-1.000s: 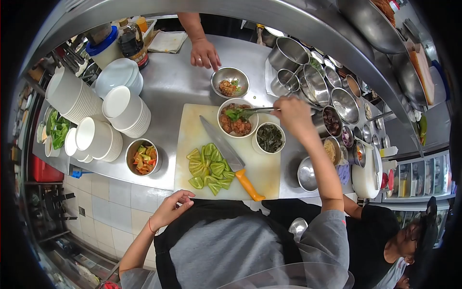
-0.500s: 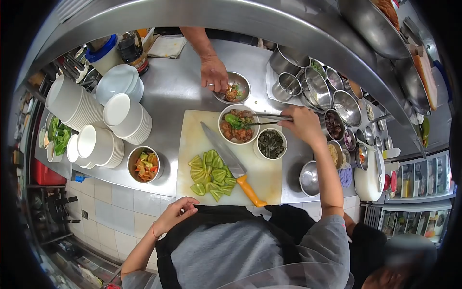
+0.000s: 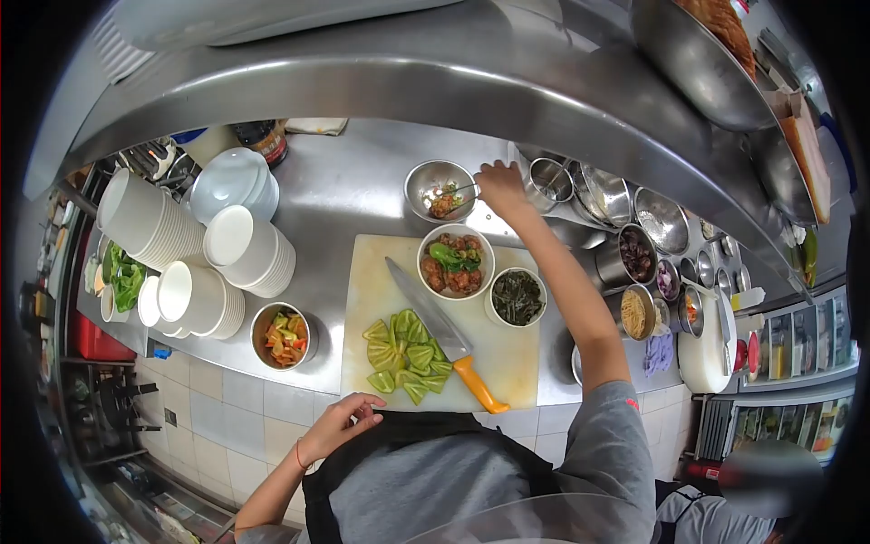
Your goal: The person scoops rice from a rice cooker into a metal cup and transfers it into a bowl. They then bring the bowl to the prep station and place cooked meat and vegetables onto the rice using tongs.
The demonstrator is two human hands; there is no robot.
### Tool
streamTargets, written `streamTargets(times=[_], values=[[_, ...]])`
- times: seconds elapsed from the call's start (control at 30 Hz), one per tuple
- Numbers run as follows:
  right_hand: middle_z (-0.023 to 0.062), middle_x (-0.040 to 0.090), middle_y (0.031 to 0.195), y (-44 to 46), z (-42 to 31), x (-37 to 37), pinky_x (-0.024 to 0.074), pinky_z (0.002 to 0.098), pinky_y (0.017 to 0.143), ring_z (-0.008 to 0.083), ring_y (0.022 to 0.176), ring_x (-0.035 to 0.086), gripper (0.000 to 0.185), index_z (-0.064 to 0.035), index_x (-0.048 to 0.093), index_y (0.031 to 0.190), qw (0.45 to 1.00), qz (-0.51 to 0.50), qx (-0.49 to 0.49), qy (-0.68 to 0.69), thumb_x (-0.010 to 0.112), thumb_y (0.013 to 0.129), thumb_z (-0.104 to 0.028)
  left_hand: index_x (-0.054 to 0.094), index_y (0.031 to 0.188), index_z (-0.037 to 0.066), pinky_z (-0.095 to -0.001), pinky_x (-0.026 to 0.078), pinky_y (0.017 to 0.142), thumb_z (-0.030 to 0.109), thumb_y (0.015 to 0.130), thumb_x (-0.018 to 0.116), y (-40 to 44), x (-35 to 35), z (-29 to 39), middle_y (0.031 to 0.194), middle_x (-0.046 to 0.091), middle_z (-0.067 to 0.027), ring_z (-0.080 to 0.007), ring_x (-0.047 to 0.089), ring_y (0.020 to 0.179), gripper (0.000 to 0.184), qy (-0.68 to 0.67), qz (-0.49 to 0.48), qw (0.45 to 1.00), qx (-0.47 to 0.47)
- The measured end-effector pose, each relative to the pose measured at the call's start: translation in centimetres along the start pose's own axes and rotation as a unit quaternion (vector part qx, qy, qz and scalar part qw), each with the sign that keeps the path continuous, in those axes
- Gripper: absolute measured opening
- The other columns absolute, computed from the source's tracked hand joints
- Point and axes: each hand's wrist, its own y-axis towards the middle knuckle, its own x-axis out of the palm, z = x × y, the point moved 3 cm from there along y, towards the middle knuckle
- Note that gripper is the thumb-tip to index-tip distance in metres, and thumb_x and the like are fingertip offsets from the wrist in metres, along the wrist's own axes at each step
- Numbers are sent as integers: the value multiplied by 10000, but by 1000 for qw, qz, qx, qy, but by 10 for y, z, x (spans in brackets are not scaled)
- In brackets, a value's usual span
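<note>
My right hand (image 3: 501,189) is closed on chopsticks (image 3: 466,196), whose tips reach into a small metal bowl (image 3: 419,186) with reddish-brown chopped food at its bottom. Just below, on the cutting board (image 3: 370,272), stands a white bowl of browned meat pieces topped with green leaves (image 3: 456,263). Beside it is a white tub of dark shredded greens (image 3: 517,298). My left hand (image 3: 343,426) hovers by the board's front edge, empty, fingers loosely bent and apart. Cut green pepper pieces (image 3: 408,355) lie next to a knife with an orange handle (image 3: 480,385).
Stacks of white tubs (image 3: 249,249) and a pan of cut peppers (image 3: 284,337) stand at left. Several metal containers, one with dark food (image 3: 636,254) and one with yellow shreds (image 3: 634,313), crowd the right. A metal shelf edge (image 3: 381,86) crosses above the counter.
My right hand has moved the chopsticks from the white bowl up to the metal bowl. Another person's hand, which was in the metal bowl, has gone from view.
</note>
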Motion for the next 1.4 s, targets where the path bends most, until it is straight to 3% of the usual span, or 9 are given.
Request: streamTargets(times=[0.3, 0.4, 0.53, 0.6, 0.67, 0.73, 0.93, 1.07, 1.4], values=[[59, 623, 930, 26, -3, 5, 434, 433, 782, 243, 960, 562, 198, -87, 666, 818, 994, -55, 47, 80, 686, 701, -246, 575, 1078, 57, -245, 450, 668, 179, 856, 611, 3, 5, 4, 779, 549, -37, -103, 534, 712, 255, -8, -1, 1000, -15], [84, 635, 876, 32, 24, 17, 480, 423, 694, 278, 866, 608, 260, -77, 655, 835, 995, 50, 71, 50, 686, 717, -307, 578, 1081, 49, -248, 450, 664, 194, 855, 611, 23, -5, 18, 808, 567, -52, -110, 549, 729, 271, 103, 23, 991, 84], [121, 646, 874, 26, 33, 24, 503, 405, 665, 292, 836, 633, 336, -61, 638, 864, 989, -62, 122, 53, 690, 722, -361, 575, 1105, 18, -241, 447, 633, 140, 863, 576, 105, -48, 33, 919, 588, -74, -110, 577, 786, 271, -6, 111, 987, 117], [118, 648, 892, 23, 33, 22, 502, 400, 695, 287, 866, 631, 344, -73, 635, 894, 981, -115, 145, 62, 696, 721, -364, 566, 1121, 1, -256, 474, 597, 113, 867, 544, 168, -71, 29, 973, 590, -101, -123, 617, 764, 279, -36, 168, 964, 205], [111, 648, 901, 19, 35, 19, 501, 401, 708, 289, 875, 629, 345, -78, 636, 899, 980, -121, 137, 78, 697, 718, -365, 550, 1131, -10, -275, 509, 587, 110, 865, 540, 225, -89, 25, 947, 570, -103, -161, 638, 746, 292, 16, 244, 949, 198], [110, 643, 942, 18, 37, 21, 500, 404, 725, 291, 896, 624, 358, -87, 636, 916, 984, -130, 110, 52, 707, 707, -369, 433, 1249, -27, -269, 523, 631, 164, 880, 554, 287, -101, 0, 1093, 547, -139, -188, 631, 810, 433, 11, 251, 960, 125], [109, 649, 967, 12, 31, 42, 496, 426, 769, 288, 946, 613, 345, -129, 669, 947, 950, -233, 145, 148, 716, 697, -362, 255, 1288, 31, -337, 573, 578, 48, 842, 543, 366, -94, -15, 1058, 527, -197, -264, 655, 743, 531, -242, 178, 952, -53], [102, 661, 934, 3, 32, 32, 496, 409, 775, 281, 924, 620, 282, -151, 691, 917, 926, -274, 147, 215, 728, 693, -318, 188, 1253, 85, -342, 588, 616, -37, 806, 545, 377, -85, -16, 1077, 511, -184, -278, 652, 745, 585, -306, 164, 938, -21], [85, 670, 825, -9, 27, 37, 498, 399, 718, 275, 823, 636, 180, -139, 692, 851, 956, -137, 169, 195, 680, 745, -284, 175, 1266, 83, -341, 582, 634, -29, 772, 605, 372, -86, -13, 1089, 505, -194, -261, 649, 734, 664, -312, 176, 934, -21]])
